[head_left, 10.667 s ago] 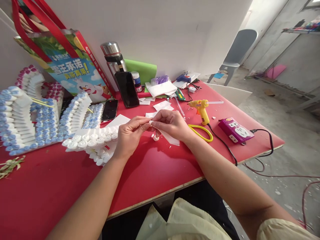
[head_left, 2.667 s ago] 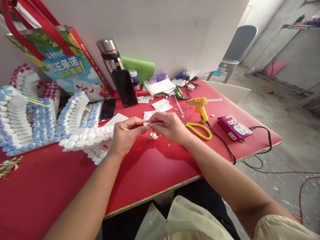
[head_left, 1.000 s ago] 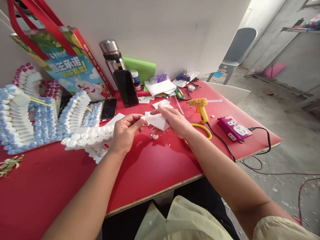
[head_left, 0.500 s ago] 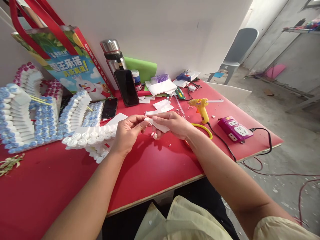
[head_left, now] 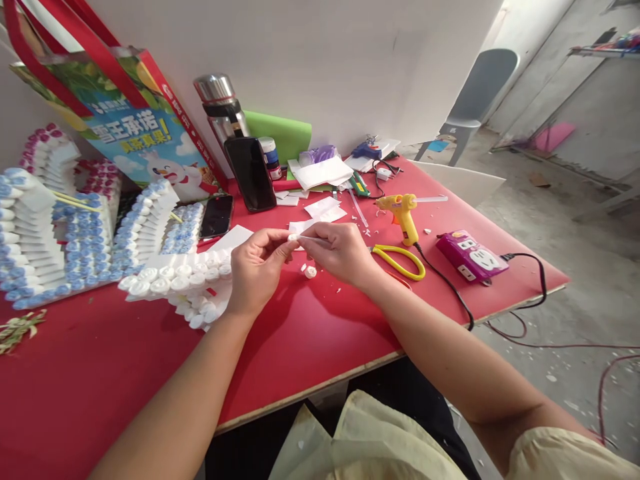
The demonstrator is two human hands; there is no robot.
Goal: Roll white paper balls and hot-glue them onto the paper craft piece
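My left hand pinches a small white rolled paper piece between thumb and forefinger above the red table. My right hand meets it from the right, fingers pinched on the white strip of the same piece. A second small white roll lies on the table just under my hands. To the left of my left hand stands a white model made of many such rolls.
Yellow scissors, a yellow glue gun and a purple power strip lie to the right. Behind are paper scraps, two phones, a steel flask, a red bag and blue-white models.
The white sheet that my right hand held up a second ago is folded down into a thin strip against the roll. Both hands have stayed in place above the table.
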